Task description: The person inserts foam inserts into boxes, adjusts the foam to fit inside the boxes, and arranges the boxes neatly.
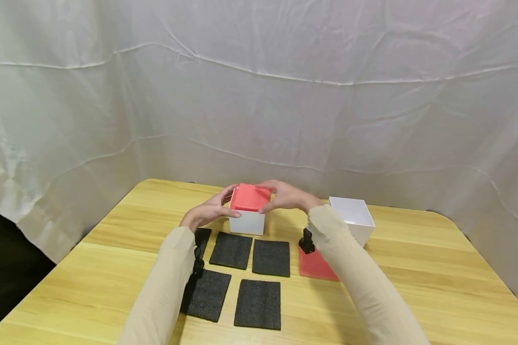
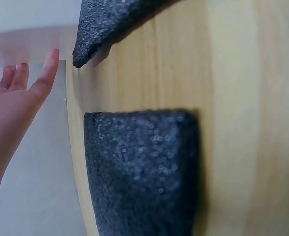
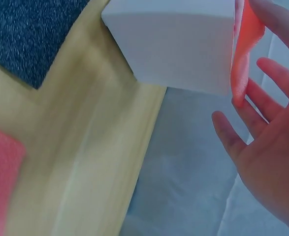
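just above the middle of the head view, a white box (image 1: 247,221) stands on the wooden tabletop (image 1: 414,287) with a red foam pad (image 1: 250,197) lying across its top. the left hand (image 1: 207,211) touches the pad's left edge and the right hand (image 1: 285,195) its right edge, fingers mostly straight and spread rather than curled round it. below the box lie black foam squares (image 1: 258,304). at centre right, a second red pad (image 1: 312,265) lies flat, with an open white box (image 1: 352,218) just beyond it. a white cloth (image 1: 259,86) hangs behind.
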